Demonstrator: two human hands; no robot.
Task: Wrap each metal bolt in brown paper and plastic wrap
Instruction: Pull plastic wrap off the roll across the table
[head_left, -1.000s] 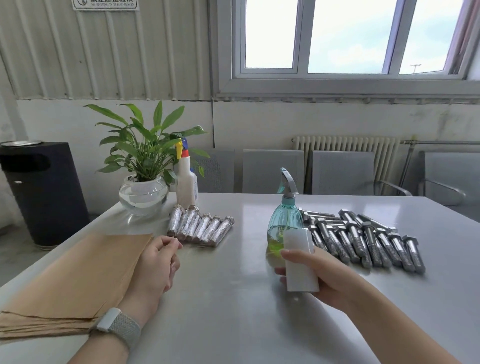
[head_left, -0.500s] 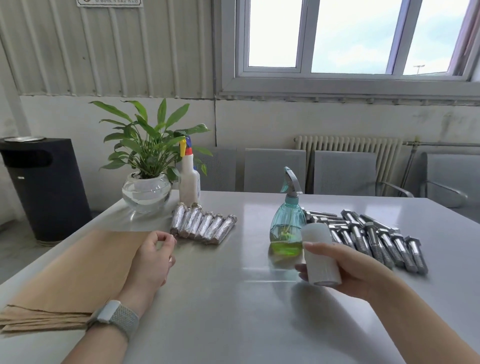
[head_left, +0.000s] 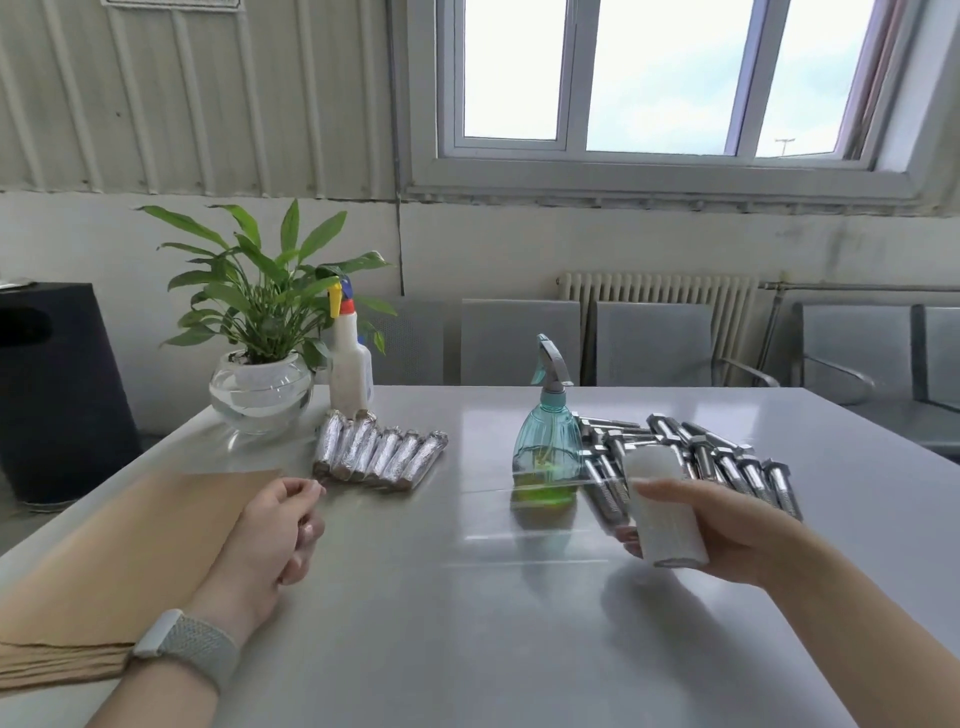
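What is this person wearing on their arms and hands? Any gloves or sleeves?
No gloves and no sleeves in view: both hands and forearms are bare. The left hand has a watch at the wrist, with a white case and a grey woven band. The right hand and its wrist carry nothing that shows.

Seven wrapped bolts, two spray bottles.

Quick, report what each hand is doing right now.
Left hand: fingertips pinched on the edge of stretched clear plastic film.
Right hand: grips the white plastic wrap roll.
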